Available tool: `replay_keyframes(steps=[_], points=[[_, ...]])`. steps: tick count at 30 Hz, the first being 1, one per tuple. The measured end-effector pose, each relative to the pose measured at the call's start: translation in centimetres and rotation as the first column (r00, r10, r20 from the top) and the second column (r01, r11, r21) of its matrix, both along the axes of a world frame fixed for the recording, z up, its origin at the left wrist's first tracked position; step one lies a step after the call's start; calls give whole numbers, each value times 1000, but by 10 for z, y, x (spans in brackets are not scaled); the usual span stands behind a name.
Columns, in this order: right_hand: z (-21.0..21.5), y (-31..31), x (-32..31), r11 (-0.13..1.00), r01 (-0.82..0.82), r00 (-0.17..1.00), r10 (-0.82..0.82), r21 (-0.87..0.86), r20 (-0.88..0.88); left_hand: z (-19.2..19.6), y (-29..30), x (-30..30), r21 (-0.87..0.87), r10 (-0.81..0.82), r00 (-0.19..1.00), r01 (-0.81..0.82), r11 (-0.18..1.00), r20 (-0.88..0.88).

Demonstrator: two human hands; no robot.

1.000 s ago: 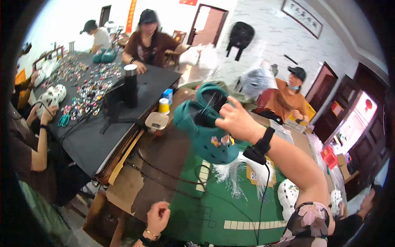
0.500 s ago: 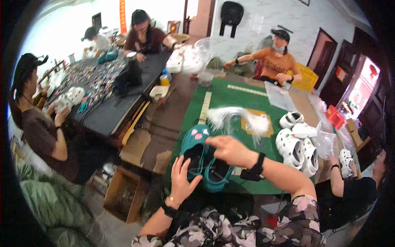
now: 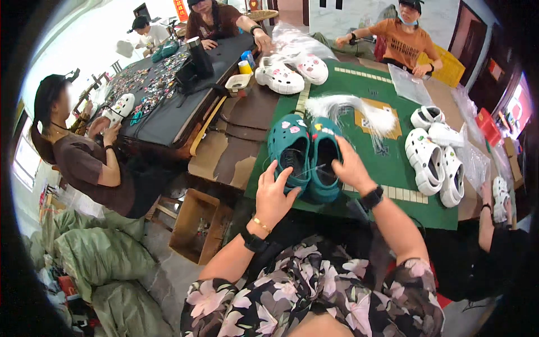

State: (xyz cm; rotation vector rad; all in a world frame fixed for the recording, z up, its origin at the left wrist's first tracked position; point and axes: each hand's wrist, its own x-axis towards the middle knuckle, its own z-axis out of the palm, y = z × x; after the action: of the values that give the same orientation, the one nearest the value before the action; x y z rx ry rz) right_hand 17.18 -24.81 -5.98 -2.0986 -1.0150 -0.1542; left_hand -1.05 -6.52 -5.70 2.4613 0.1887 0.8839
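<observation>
- Your left hand [image 3: 274,194] lies spread, fingers fanned over the heel of the left teal clog [image 3: 288,150], pressing it flat so it sits steady beside its mate
- Your right hand [image 3: 351,165] rests at 3 o'clock of the right teal clog [image 3: 324,160], fingers loosely curled on its rim; whether it pinches anything I cannot tell
- The pair lies side by side, toes toward 12 o'clock, on the green mat [image 3: 387,163], near its edge closest to you, probably so both openings face you
- A white fibre tuft [image 3: 359,109] sits at 1 o'clock of the pair, white clogs [image 3: 432,163] at 3 o'clock
- A thin thread seems to cross the clogs, too fine to be sure of; your right palm hides part of the rim
</observation>
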Motion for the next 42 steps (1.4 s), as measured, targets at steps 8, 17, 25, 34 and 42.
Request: replay_keyframes(steps=[8,17,25,34,42], points=[[17,-7,34,994,-104,990,105,10,-91,23,12,-2,273,-50,999,42,961,22],[16,-19,25,993,14,954,22,118,-299,55,6,23,212,-200,976,215,953,-92],[0,-28,4,997,-10,958,31,74,-285,44,-2,42,339,-287,932,350,873,-223],[13,-6,52,985,-77,910,133,155,-393,22,9,54,212,-262,947,299,931,-185],[-16,-27,150,917,272,952,-211,-291,223,75,17,80,-112,-370,873,353,929,-318]])
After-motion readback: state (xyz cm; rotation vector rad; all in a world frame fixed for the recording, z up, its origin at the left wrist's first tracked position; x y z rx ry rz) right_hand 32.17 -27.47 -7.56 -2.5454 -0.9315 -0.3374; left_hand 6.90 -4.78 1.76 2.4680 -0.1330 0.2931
